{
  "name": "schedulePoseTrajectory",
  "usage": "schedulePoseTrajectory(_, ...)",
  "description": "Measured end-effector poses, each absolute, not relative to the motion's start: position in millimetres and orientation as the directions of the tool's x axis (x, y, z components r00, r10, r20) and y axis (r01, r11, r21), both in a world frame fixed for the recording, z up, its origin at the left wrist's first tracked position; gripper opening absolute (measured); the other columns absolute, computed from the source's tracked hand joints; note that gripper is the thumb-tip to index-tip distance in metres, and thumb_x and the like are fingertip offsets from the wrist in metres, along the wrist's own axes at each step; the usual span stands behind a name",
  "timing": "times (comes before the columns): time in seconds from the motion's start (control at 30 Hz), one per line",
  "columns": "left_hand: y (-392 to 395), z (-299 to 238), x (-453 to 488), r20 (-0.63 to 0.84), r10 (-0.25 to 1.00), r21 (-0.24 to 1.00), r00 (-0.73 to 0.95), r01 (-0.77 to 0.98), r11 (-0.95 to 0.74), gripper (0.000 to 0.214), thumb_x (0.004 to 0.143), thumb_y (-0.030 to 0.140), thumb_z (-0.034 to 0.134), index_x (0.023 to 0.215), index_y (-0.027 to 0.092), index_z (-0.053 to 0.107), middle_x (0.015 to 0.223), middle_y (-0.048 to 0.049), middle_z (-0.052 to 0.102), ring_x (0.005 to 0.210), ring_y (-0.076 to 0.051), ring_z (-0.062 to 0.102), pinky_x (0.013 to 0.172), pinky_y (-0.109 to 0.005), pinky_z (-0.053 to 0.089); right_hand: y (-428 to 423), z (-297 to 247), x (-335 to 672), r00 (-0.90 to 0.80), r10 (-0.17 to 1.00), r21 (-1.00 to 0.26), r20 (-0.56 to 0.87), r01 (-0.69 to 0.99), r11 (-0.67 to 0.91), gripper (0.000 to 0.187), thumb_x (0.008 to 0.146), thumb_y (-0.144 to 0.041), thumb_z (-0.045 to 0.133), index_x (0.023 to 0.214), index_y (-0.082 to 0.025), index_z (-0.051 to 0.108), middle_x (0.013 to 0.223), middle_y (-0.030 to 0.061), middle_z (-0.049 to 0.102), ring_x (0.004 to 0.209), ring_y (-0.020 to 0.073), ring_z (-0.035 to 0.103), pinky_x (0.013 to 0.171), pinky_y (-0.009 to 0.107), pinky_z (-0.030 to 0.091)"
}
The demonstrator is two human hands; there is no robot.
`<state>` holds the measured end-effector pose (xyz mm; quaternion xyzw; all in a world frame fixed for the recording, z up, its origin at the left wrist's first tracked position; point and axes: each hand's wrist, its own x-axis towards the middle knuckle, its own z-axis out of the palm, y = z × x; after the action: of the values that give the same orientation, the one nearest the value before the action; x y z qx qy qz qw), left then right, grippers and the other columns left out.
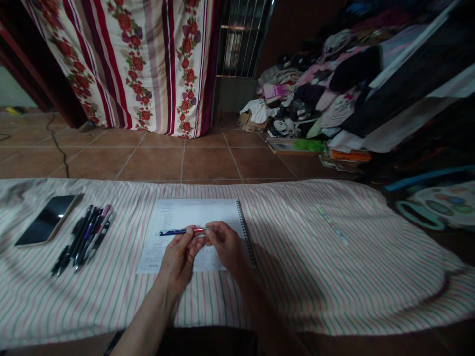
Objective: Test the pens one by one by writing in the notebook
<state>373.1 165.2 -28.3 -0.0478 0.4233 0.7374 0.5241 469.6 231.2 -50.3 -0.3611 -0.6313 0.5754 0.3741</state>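
Observation:
Both hands meet over a spiral notebook [185, 217] that lies open on a striped cloth [334, 267]. My left hand [180, 259] pinches a blue pen [172, 232] held level, its long end pointing left. My right hand [224, 244] pinches the pen's red right end [199, 230] with fingertips closed. The notebook page carries printed or written lines, partly hidden under my hands.
Several dark pens [83, 237] lie in a row left of the notebook, with a black phone [48, 220] beyond them. A thin pale pen-like stick [332, 225] lies on the cloth at right. Tiled floor, a floral curtain [148, 64] and a clothes pile [319, 94] stand behind.

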Motion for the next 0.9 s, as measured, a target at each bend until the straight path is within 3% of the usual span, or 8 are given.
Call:
schedulePoseTrajectory(0.3,164.9,-28.3,372.7,-0.511,0.742,0.542,-0.434,-0.833,-0.114,0.015,0.085,0.004,0.047,0.080,0.007,0.060,0.068,-0.0093,0.068,0.054,-0.011,0.065,0.058,-0.020,0.056,228.9,-48.3,473.4,-0.470,0.880,-0.997,0.073,-0.018,0.073,0.029,0.074,-0.032,0.059,0.100,-0.020,0.056,0.075,0.0004,0.067,0.063,0.0147,0.067,0.061,0.027,0.058)
schedulePoseTrajectory(0.6,164.6,-26.9,375.7,-0.535,0.733,0.539,-0.420,-0.838,-0.087,0.017,0.085,0.004,0.046,0.075,0.007,0.059,0.067,-0.0102,0.068,0.054,-0.011,0.065,0.054,-0.017,0.055,228.8,-52.6,474.6,-0.469,0.880,-0.997,0.078,-0.020,0.078,0.017,0.076,-0.030,0.057,0.089,-0.019,0.058,0.074,0.0010,0.067,0.066,0.0154,0.068,0.062,0.028,0.058)
schedulePoseTrajectory(0.9,163.8,-29.5,373.8,-0.488,0.764,0.558,-0.421,-0.824,-0.097,0.015,0.085,0.004,0.046,0.079,0.007,0.059,0.069,-0.0102,0.068,0.056,-0.012,0.066,0.058,-0.019,0.056,231.0,-52.9,474.6,-0.457,0.886,-0.994,0.084,0.025,0.107,0.020,0.076,-0.037,0.058,0.084,-0.018,0.060,0.069,0.0007,0.067,0.057,0.0139,0.065,0.056,0.025,0.054)
